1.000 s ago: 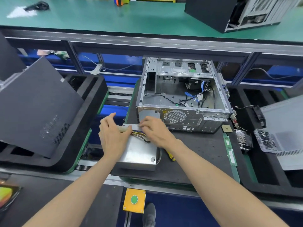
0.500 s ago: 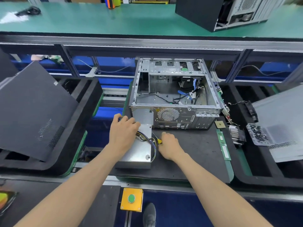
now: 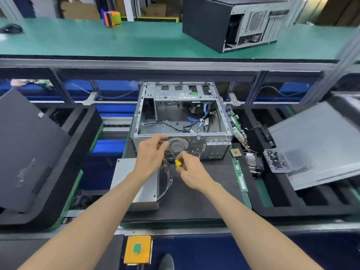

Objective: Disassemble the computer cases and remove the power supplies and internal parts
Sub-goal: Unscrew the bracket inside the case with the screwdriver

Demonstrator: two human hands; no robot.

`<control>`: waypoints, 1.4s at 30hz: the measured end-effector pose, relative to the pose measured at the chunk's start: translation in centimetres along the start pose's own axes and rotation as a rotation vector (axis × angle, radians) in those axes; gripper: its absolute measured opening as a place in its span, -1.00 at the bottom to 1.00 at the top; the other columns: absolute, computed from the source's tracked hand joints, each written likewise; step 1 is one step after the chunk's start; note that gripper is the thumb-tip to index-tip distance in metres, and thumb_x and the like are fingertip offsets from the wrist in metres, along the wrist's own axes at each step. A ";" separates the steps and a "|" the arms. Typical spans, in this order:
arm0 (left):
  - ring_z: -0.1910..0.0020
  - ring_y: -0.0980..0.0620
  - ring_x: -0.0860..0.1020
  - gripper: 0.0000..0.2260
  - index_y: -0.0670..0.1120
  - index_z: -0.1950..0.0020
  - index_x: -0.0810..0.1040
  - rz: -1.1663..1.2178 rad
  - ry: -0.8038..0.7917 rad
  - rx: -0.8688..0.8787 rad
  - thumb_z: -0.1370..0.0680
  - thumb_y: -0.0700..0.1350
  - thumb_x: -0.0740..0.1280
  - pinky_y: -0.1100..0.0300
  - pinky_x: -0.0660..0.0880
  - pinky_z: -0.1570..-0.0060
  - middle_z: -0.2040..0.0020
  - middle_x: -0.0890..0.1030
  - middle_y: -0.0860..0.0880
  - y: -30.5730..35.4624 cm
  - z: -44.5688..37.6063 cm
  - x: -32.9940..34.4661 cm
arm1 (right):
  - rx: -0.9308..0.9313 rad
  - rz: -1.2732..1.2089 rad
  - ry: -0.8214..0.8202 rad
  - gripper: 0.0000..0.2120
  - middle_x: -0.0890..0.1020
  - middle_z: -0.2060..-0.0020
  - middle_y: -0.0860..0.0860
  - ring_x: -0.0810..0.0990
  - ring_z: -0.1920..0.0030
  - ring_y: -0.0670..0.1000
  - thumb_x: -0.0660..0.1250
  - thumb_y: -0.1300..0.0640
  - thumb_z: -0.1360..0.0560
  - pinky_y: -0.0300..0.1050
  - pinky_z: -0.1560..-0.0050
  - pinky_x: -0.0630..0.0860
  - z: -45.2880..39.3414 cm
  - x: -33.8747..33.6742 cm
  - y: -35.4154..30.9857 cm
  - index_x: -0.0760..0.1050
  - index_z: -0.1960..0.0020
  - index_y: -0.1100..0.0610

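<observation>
Two bare hands work in front of an opened silver computer case [image 3: 181, 121] lying on a dark mat [image 3: 204, 191] at centre. At seven o'clock from the case lies the removed power supply [image 3: 134, 184] (its wires trail toward the case). The left hand [image 3: 151, 157] pinches the shaft of a screwdriver [image 3: 174, 157]; the right hand [image 3: 191, 170] grips its yellow handle at five o'clock of the left.
</observation>
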State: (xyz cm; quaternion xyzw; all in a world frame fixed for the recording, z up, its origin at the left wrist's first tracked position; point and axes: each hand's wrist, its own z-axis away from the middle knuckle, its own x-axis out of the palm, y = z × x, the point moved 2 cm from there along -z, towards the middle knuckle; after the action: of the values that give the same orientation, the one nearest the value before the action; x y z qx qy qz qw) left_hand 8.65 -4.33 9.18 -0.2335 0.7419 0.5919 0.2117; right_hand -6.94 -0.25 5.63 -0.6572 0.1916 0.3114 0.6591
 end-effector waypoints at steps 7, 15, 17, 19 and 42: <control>0.22 0.03 0.69 -0.89 -0.02 0.08 0.65 0.374 0.027 -0.165 -0.54 -0.23 0.42 0.13 0.63 0.07 0.26 0.71 0.00 2.3 -2.1 1.0 | 0.011 -0.079 0.058 -0.89 0.54 0.17 0.00 0.48 0.17 0.05 0.29 0.24 -0.55 -0.05 0.12 0.42 -0.4 -3.3 -0.3 0.43 -0.03 0.08; 0.28 0.09 0.67 -0.96 -0.11 0.04 0.66 0.545 0.052 -0.245 -0.59 -0.20 0.41 0.30 0.57 0.27 0.25 0.71 -0.04 4.0 -6.0 2.2 | 0.008 -0.155 0.100 -0.91 0.59 0.16 0.10 0.58 0.13 0.14 0.30 0.24 -0.57 0.03 0.08 0.51 -2.3 -6.4 -0.9 0.47 -0.07 0.14; 0.28 0.09 0.66 -0.95 -0.14 0.02 0.66 0.588 0.057 -0.274 -0.59 -0.19 0.41 0.30 0.57 0.26 0.26 0.71 -0.05 4.0 -7.3 2.7 | 0.003 -0.172 0.124 -0.91 0.60 0.17 0.09 0.58 0.17 0.13 0.30 0.25 -0.58 0.01 0.10 0.51 -3.3 -7.3 -0.8 0.50 -0.08 0.17; 0.29 0.08 0.65 -0.94 -0.17 0.02 0.65 0.641 0.068 -0.318 -0.60 -0.19 0.41 0.27 0.58 0.24 0.25 0.71 -0.07 3.8 -8.8 3.3 | 0.016 -0.209 0.177 -0.86 0.60 0.17 0.05 0.56 0.21 0.05 0.32 0.24 -0.59 -0.13 0.18 0.50 -4.4 -8.3 -0.5 0.55 -0.13 0.19; 0.18 -0.02 0.59 -0.85 -0.21 0.09 0.56 0.962 0.142 -0.735 -0.51 -0.17 0.49 0.07 0.58 0.08 0.23 0.64 -0.06 -0.1 -22.6 14.3 | 0.205 -0.667 0.772 -0.89 0.70 0.32 0.00 0.70 0.29 0.05 0.46 0.29 -0.49 0.03 0.15 0.66 -17.9 -15.5 4.9 0.60 0.12 0.11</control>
State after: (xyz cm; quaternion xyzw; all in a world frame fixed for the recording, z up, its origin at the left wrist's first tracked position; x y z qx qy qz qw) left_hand -3.57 -27.76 5.43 0.0313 0.5234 0.8215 -0.2241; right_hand -18.79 -20.63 11.10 -0.6816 0.2306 -0.2009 0.6647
